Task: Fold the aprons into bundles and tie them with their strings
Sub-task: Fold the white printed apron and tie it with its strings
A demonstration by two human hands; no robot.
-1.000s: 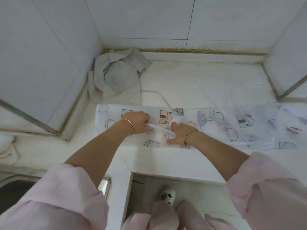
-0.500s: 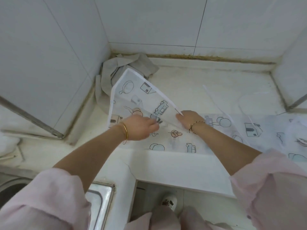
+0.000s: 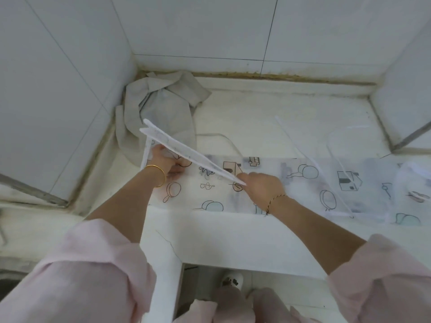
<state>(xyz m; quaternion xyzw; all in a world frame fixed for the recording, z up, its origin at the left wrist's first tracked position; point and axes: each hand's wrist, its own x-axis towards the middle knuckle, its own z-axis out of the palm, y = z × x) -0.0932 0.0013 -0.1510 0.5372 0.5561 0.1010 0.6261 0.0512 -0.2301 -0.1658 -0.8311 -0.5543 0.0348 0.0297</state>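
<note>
Across the worktop (image 3: 256, 117): a white surface set into a corner of tiled wall (image 3: 70, 89); it carries both aprons and the loose strings
Printed apron (image 3: 303, 173): lies as one long flat strip along the front edge and runs off to the right; only its left end is off the surface
Grey apron (image 3: 161, 108): crumpled in the back left corner against the wall, not yet folded, and unmoved over the last second
Raised flap (image 3: 186, 148): a second ago the strip's left end lay flat with both hands resting on it; now it stands up on edge, its white hem slanting from in front of the grey apron down to the right hand. I judge this to be the first crosswise fold, half swung, with the flap due to come down on the strip to the right
Left hand (image 3: 168, 159): under the flap at its left end, fingers curled on the fabric near the fold line; how much cloth it holds is hidden
Right hand (image 3: 261, 185): closed, pinching the flap's near corner just above the strip
Strings (image 3: 300, 148): thin white tapes lying loose behind and over the right half of the strip, well apart from both hands; probably several folds remain before they can be tied round a bundle
</note>
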